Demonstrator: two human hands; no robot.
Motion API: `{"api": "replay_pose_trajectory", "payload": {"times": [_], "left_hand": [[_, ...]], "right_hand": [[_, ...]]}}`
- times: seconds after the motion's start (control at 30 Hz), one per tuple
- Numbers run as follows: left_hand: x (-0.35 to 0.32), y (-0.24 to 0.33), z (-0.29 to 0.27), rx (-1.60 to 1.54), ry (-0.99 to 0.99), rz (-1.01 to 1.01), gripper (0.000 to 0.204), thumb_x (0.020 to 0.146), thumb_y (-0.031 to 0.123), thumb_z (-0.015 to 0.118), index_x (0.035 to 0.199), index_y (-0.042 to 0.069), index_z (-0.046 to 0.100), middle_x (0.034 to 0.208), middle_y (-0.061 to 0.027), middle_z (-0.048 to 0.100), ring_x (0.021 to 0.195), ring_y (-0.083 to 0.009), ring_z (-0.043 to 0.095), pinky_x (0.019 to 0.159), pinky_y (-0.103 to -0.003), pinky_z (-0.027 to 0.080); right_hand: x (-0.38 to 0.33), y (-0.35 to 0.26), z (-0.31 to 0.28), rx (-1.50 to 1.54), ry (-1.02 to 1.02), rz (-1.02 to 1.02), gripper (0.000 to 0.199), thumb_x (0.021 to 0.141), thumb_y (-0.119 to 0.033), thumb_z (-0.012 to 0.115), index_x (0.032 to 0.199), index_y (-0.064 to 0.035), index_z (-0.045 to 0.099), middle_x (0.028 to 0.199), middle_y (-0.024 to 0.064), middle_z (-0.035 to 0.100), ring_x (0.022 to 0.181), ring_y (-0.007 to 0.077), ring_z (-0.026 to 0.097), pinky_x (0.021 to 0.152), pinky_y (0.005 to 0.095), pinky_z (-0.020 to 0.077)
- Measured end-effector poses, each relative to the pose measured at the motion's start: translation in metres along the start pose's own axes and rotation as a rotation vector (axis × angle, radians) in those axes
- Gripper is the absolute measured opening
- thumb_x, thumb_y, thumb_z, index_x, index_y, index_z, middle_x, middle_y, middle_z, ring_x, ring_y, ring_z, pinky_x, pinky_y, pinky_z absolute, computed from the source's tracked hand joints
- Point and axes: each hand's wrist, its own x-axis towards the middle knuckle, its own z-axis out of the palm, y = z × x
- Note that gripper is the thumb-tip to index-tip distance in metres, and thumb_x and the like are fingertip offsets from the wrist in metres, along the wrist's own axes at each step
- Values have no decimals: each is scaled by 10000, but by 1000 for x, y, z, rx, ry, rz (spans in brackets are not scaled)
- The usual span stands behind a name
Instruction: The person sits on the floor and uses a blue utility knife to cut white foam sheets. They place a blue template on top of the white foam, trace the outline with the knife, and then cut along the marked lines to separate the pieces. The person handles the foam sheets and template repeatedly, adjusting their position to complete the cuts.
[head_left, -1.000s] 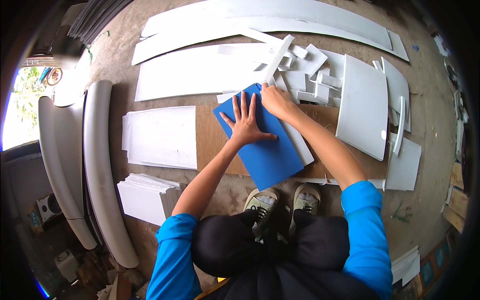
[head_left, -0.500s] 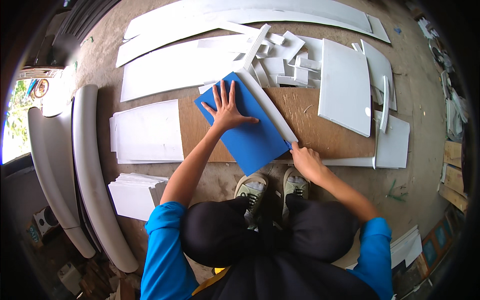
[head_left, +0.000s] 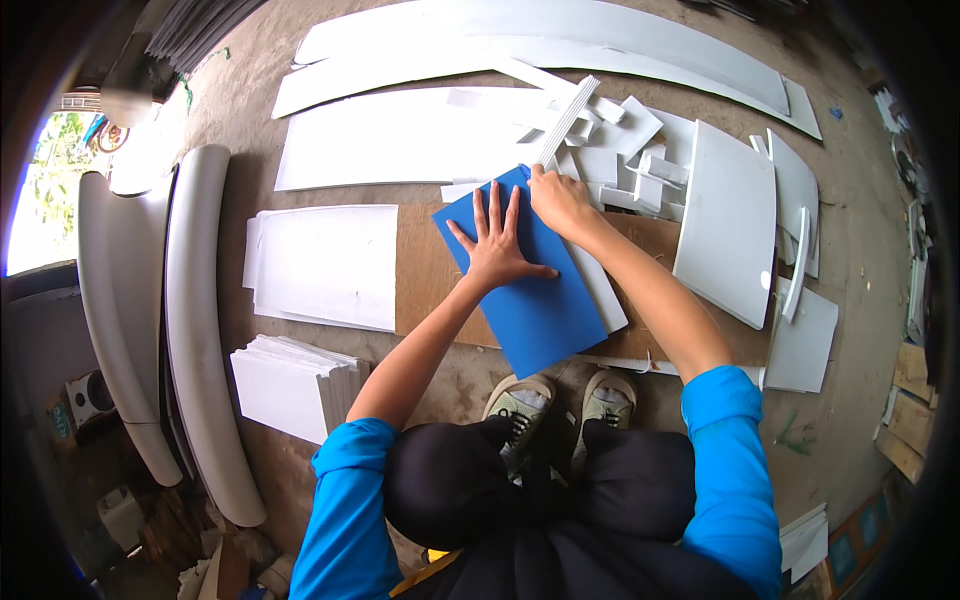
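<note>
A blue rectangular panel (head_left: 556, 312) lies slanted over a white foam sheet piece (head_left: 603, 290), whose right side shows past the panel's edge. Both rest on a brown wooden board (head_left: 425, 265). My left hand (head_left: 497, 255) presses flat on the panel, fingers spread. At the panel's far right corner, my right hand (head_left: 562, 200) is closed around a small blue utility knife (head_left: 524, 171). Most of the knife is hidden by the fingers, and its blade cannot be made out.
White offcuts (head_left: 640, 150) lie heaped beyond the board, with long white sheets (head_left: 390, 135) behind. A large white panel (head_left: 730, 220) leans at right. Stacked white sheets (head_left: 325, 262) and a pile of white pieces (head_left: 290, 385) sit at left, near a long white roll (head_left: 197, 330).
My right hand has gone from the panel's near right corner up to its far corner, carrying the knife. My left hand stays flat on the panel. The whole view has shifted slightly.
</note>
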Motion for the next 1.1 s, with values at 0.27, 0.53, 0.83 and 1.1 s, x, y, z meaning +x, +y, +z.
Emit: {"api": "replay_pose_trajectory", "payload": {"times": [0.27, 0.53, 0.83, 1.1], "left_hand": [[2, 1, 2, 0, -21, -5, 1383, 328, 687, 713, 1400, 165, 13, 1445, -134, -96, 1309, -326, -178, 855, -717, -97], [6, -1, 4, 47, -29, 2, 1405, 322, 721, 693, 1396, 170, -26, 1441, -125, -124, 1299, -319, -207, 841, -724, -116], [5, 0, 5, 40, -31, -7, 1409, 318, 713, 702, 1394, 167, -27, 1437, -138, -125, 1296, -325, -211, 840, -726, -120], [6, -2, 6, 46, -26, -1, 1412, 313, 716, 701, 1395, 165, -21, 1437, -141, -123, 1296, -327, -211, 841, -725, -120]], "right_hand": [[-38, 23, 8, 124, -126, 20, 267, 887, -205, 399, 911, 44, 491, 728, 272, 582, 734, 429, 581, 645, 498, 470], [-185, 36, -14, 134, -275, 131, 194, 895, -157, 381, 906, 29, 433, 644, 243, 581, 649, 390, 601, 574, 481, 490], [-245, 40, -2, 21, -234, 160, 150, 892, -152, 397, 875, -4, 389, 562, 228, 567, 599, 375, 609, 523, 465, 497], [-264, 42, 5, 1, -186, 152, 129, 888, -149, 414, 870, -26, 379, 554, 204, 574, 575, 349, 614, 490, 444, 490]]}}
